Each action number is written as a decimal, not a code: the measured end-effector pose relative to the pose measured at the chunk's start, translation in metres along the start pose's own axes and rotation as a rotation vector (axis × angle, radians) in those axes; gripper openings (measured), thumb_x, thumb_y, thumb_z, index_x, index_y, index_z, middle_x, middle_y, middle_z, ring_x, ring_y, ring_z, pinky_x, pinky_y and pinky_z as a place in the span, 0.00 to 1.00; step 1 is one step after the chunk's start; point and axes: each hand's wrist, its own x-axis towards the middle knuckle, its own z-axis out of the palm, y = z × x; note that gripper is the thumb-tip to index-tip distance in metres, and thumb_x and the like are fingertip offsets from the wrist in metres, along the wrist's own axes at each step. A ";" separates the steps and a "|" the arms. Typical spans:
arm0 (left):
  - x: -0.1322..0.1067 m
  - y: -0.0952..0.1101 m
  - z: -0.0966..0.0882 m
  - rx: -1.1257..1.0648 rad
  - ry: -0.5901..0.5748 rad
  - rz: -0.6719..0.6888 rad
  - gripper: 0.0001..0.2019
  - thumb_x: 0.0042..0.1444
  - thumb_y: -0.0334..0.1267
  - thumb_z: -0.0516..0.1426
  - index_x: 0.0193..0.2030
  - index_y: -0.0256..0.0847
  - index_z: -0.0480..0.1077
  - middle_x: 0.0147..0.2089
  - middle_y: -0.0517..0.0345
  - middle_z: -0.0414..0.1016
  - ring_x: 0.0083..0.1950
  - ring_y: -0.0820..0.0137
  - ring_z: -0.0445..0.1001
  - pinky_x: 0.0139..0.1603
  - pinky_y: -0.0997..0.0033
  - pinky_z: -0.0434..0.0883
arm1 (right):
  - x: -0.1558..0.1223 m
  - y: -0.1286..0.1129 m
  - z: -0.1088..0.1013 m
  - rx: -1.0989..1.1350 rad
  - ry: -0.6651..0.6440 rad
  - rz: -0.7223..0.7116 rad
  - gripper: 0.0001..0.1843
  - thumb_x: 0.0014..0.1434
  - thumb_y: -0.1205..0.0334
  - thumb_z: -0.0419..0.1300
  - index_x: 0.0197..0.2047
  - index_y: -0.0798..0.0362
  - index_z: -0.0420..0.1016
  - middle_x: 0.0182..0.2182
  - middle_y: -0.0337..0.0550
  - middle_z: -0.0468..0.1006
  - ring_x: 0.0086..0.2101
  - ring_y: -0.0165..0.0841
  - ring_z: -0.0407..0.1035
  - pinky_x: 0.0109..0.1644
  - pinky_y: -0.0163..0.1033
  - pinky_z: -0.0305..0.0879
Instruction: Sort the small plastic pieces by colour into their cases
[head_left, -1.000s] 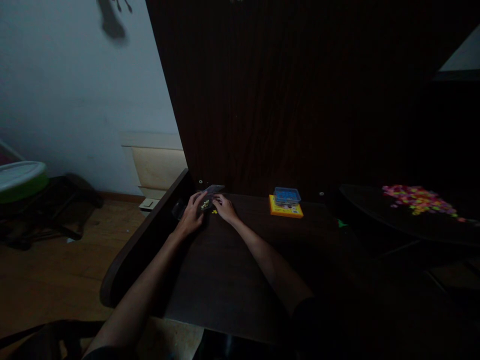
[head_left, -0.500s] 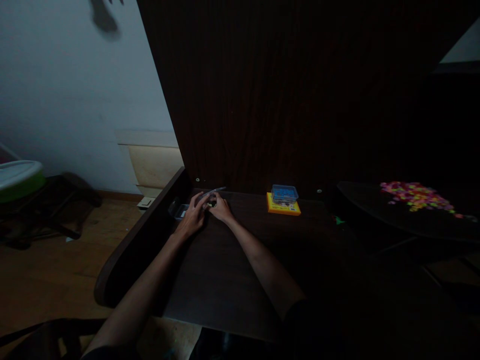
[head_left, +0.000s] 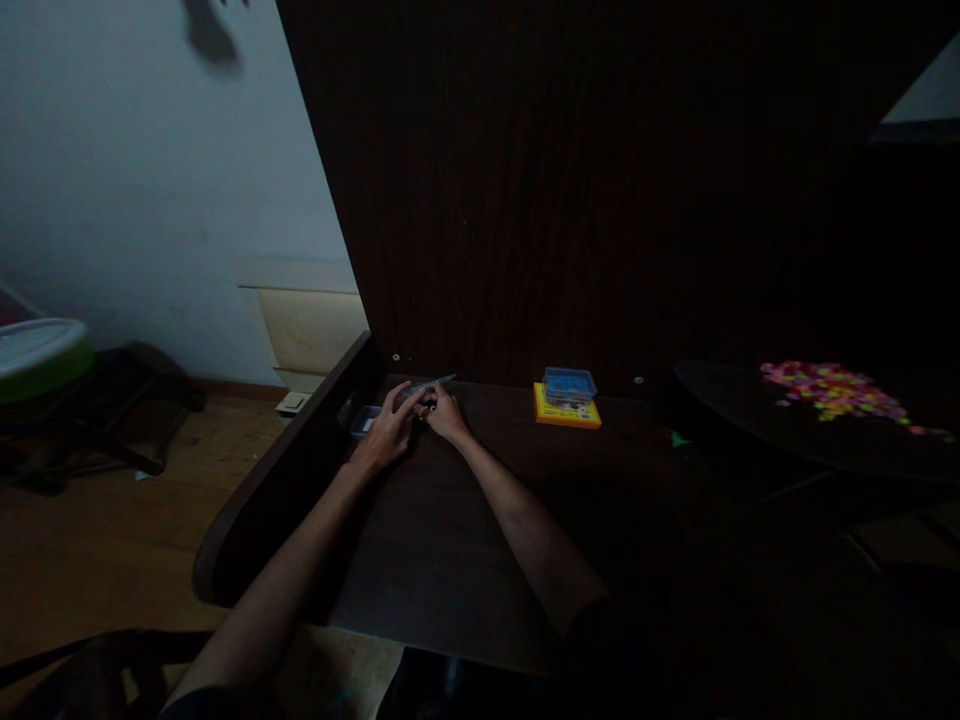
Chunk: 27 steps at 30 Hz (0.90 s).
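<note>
At the far left end of the dark tabletop my two hands meet. My left hand (head_left: 390,428) has its fingers bent around a clear plastic case (head_left: 441,381), whose thin edge shows behind the fingers. Close beside it, my right hand (head_left: 448,416) is closed, fingertips pinched over a small pale-yellow piece (head_left: 426,408) too dim and small to name. To the left of my left hand, a small clear box (head_left: 365,420) with something white in it sits against the side board. The fingers hide most of the case.
A blue-filled clear box (head_left: 568,384) rests on a yellow box (head_left: 566,411) near the back panel. Many colourful small pieces (head_left: 832,390) lie heaped on a dark surface at right. A raised side board (head_left: 281,480) edges the table at left.
My right fingers have curled in closer over the small piece. The clear case has shifted slightly right; my left hand stays nearly in place.
</note>
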 end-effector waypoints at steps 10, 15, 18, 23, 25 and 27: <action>0.009 0.004 -0.011 0.029 0.004 0.035 0.34 0.57 0.25 0.50 0.69 0.47 0.48 0.69 0.45 0.48 0.68 0.56 0.57 0.61 0.50 0.68 | 0.004 0.007 -0.002 0.081 0.027 -0.016 0.07 0.54 0.67 0.59 0.38 0.52 0.73 0.30 0.38 0.80 0.34 0.30 0.74 0.42 0.34 0.68; 0.011 0.009 -0.011 0.043 -0.052 0.062 0.34 0.57 0.24 0.49 0.69 0.48 0.49 0.70 0.44 0.46 0.65 0.57 0.62 0.60 0.52 0.70 | 0.004 0.009 0.000 0.135 0.023 -0.019 0.04 0.54 0.67 0.57 0.33 0.54 0.73 0.27 0.37 0.79 0.29 0.28 0.72 0.36 0.31 0.66; 0.013 0.009 -0.012 0.049 -0.055 0.067 0.34 0.56 0.23 0.50 0.69 0.46 0.48 0.69 0.44 0.47 0.66 0.57 0.62 0.61 0.53 0.68 | 0.005 0.011 0.000 0.155 0.035 -0.015 0.05 0.52 0.69 0.55 0.30 0.54 0.72 0.26 0.36 0.78 0.29 0.28 0.72 0.36 0.32 0.66; 0.015 0.011 -0.017 0.047 -0.050 0.051 0.35 0.56 0.26 0.52 0.69 0.48 0.49 0.68 0.45 0.49 0.67 0.56 0.60 0.62 0.51 0.67 | 0.006 0.014 -0.002 0.184 0.065 -0.013 0.09 0.51 0.72 0.53 0.27 0.53 0.73 0.26 0.37 0.78 0.31 0.30 0.73 0.40 0.34 0.67; 0.015 0.011 -0.019 0.050 -0.064 0.050 0.34 0.56 0.27 0.53 0.69 0.48 0.48 0.68 0.46 0.49 0.67 0.56 0.60 0.63 0.50 0.66 | 0.007 0.015 -0.001 0.198 0.077 -0.013 0.09 0.53 0.71 0.52 0.27 0.53 0.73 0.27 0.38 0.78 0.32 0.30 0.73 0.42 0.34 0.67; 0.015 0.011 -0.021 0.062 -0.070 0.038 0.34 0.57 0.30 0.53 0.69 0.47 0.48 0.69 0.46 0.49 0.67 0.56 0.59 0.64 0.50 0.65 | 0.008 0.017 -0.001 0.217 0.089 -0.012 0.11 0.55 0.70 0.52 0.28 0.53 0.74 0.28 0.39 0.79 0.33 0.30 0.74 0.43 0.35 0.67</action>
